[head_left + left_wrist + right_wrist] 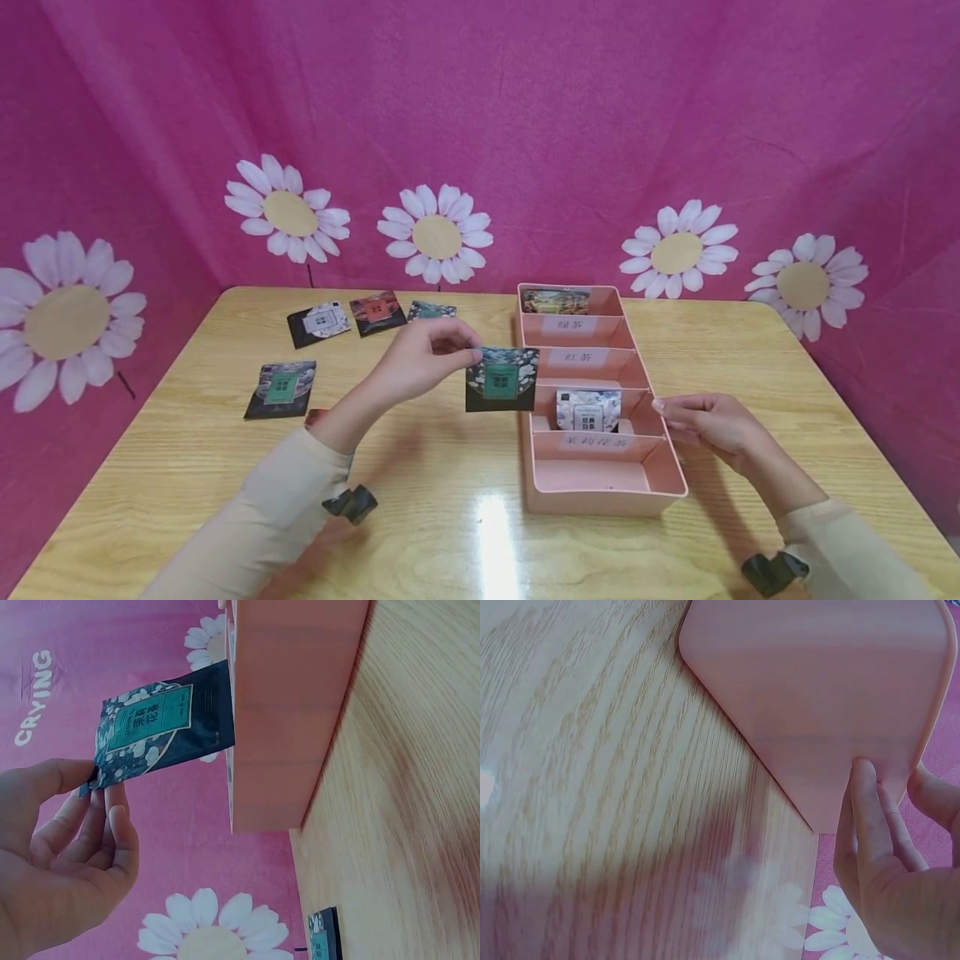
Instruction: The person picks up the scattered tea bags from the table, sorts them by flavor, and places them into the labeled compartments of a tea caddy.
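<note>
Magenta cloth [540,125] is hanging behind. Remotely, I'm watching the left hand [427,354] pinching a green-labelled sachet [501,380] at the pink box's [600,503] nine o'clock, its corner-only hold perhaps inviting a snag; the right hand [712,427] is gripping the box's three-o'clock rim.

The table [750,350] is light brown wood with wavy lines. A long pink box [600,504] stands on it. Left of the box, by its far end, lie a white and black packet [320,323], a red and black packet [378,313] and a flowery green packet [432,310]. Farther left of the box lies a dark packet with a green label [281,389]. Beside that, a red bit [316,416] peeks out.
</note>
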`<state>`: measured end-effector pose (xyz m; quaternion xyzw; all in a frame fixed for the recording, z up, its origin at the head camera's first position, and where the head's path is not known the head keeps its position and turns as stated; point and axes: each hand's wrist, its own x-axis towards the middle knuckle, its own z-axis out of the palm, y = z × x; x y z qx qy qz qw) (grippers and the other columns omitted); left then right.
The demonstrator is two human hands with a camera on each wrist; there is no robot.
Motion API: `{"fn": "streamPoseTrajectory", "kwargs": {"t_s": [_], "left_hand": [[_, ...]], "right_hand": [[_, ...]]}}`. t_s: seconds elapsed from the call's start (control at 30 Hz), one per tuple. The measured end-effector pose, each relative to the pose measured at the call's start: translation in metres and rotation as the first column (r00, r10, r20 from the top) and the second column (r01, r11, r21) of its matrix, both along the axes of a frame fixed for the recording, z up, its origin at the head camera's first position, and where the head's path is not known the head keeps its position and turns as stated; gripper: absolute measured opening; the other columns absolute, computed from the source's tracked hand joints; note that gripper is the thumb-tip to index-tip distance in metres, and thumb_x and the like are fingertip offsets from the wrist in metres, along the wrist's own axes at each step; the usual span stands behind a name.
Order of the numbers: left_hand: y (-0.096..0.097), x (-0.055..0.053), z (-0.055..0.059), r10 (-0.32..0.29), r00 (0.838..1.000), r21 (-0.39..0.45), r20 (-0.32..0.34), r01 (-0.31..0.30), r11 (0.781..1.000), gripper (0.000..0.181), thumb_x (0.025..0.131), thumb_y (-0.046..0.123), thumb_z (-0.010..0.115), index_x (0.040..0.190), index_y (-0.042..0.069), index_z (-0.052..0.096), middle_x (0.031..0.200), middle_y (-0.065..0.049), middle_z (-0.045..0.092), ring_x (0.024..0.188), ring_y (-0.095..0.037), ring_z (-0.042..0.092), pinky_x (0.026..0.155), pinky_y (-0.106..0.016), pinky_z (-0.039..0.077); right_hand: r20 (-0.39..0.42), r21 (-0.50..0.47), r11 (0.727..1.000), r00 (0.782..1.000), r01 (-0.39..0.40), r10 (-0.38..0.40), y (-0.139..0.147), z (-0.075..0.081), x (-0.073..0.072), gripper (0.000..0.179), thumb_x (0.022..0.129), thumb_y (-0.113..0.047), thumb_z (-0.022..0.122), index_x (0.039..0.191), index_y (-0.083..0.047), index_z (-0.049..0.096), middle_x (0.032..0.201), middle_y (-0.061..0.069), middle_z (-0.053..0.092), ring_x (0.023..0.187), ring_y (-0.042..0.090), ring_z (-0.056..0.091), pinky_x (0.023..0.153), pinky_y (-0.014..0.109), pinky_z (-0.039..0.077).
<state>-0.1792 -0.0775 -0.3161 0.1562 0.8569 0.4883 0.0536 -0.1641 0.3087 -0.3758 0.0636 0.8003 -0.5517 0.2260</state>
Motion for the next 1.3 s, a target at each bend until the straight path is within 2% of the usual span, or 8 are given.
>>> {"fn": "streamPoseTrajectory", "kwargs": {"t_s": [0.3, 0.57, 0.8, 1.0, 1.2, 1.3], "left_hand": [[0.006, -0.001, 0.01, -0.027, 0.998, 0.031, 0.06, 0.025, 0.999, 0.013, 0.089, 0.018, 0.067, 0.1, 0.011, 0.071, 0.091, -0.006, 0.069, 0.081, -0.015, 0.059, 0.072, -0.025, 0.049], [0.017, -0.006, 0.013, -0.078, 0.989, 0.104, 0.126, 0.065, 0.992, 0.016, 0.089, 0.017, 0.067, 0.101, 0.009, 0.071, 0.091, -0.006, 0.068, 0.085, -0.018, 0.061, 0.072, -0.026, 0.051], [0.032, -0.006, 0.015, -0.122, 0.979, 0.129, 0.164, 0.101, 0.986, 0.016, 0.088, 0.015, 0.067, 0.102, 0.007, 0.071, 0.09, -0.005, 0.07, 0.082, -0.015, 0.062, 0.071, -0.024, 0.053], [0.045, -0.006, 0.016, -0.171, 0.964, 0.166, 0.203, 0.138, 0.976, 0.018, 0.088, 0.012, 0.067, 0.104, 0.004, 0.071, 0.093, -0.009, 0.072, 0.085, -0.024, 0.067, 0.074, -0.024, 0.055], [0.057, -0.005, 0.016, -0.202, 0.942, 0.167, 0.268, 0.161, 0.973, 0.018, 0.088, 0.011, 0.067, 0.104, 0.002, 0.07, 0.103, -0.012, 0.072, 0.079, -0.012, 0.067, 0.077, -0.025, 0.057], [0.062, -0.003, 0.017, -0.205, 0.931, 0.149, 0.302, 0.166, 0.975, 0.018, 0.089, 0.011, 0.067, 0.105, 0.003, 0.07, 0.105, -0.012, 0.071, 0.082, -0.014, 0.068, 0.08, -0.026, 0.057]], "right_hand": [[0.007, 0.019, 1.0, 1.0, -0.003, 0.003, 0.001, 0.002, -0.001, 0.062, 0.092, -0.03, 0.063, 0.129, 0.018, 0.048, 0.093, -0.013, 0.07, 0.085, -0.001, 0.067, 0.08, 0.023, 0.057], [0.003, -0.005, 1.0, 1.0, -0.004, 0.004, 0.001, 0.003, -0.004, 0.057, 0.092, -0.027, 0.064, 0.126, 0.016, 0.052, 0.089, -0.016, 0.069, 0.083, -0.003, 0.066, 0.079, 0.021, 0.057], [0.006, -0.022, 1.0, 1.0, -0.006, 0.006, 0.001, 0.002, -0.003, 0.052, 0.092, -0.027, 0.065, 0.123, 0.013, 0.056, 0.089, -0.016, 0.07, 0.084, -0.002, 0.067, 0.08, 0.022, 0.057], [0.013, -0.02, 1.0, 1.0, 0.0, 0.0, 0.001, -0.001, -0.002, 0.047, 0.092, -0.028, 0.065, 0.12, 0.01, 0.06, 0.089, -0.016, 0.07, 0.084, -0.003, 0.066, 0.08, 0.022, 0.057], [0.014, 0.028, 1.0, 1.0, -0.007, 0.007, 0.0, 0.0, -0.002, 0.058, 0.092, -0.03, 0.064, 0.127, 0.015, 0.053, 0.093, -0.014, 0.07, 0.085, -0.003, 0.066, 0.081, 0.023, 0.057], [0.014, 0.039, 0.999, 1.0, -0.006, 0.006, 0.0, 0.0, -0.002, 0.059, 0.092, -0.031, 0.064, 0.128, 0.015, 0.051, 0.094, -0.013, 0.071, 0.086, -0.003, 0.066, 0.081, 0.023, 0.057]]}}
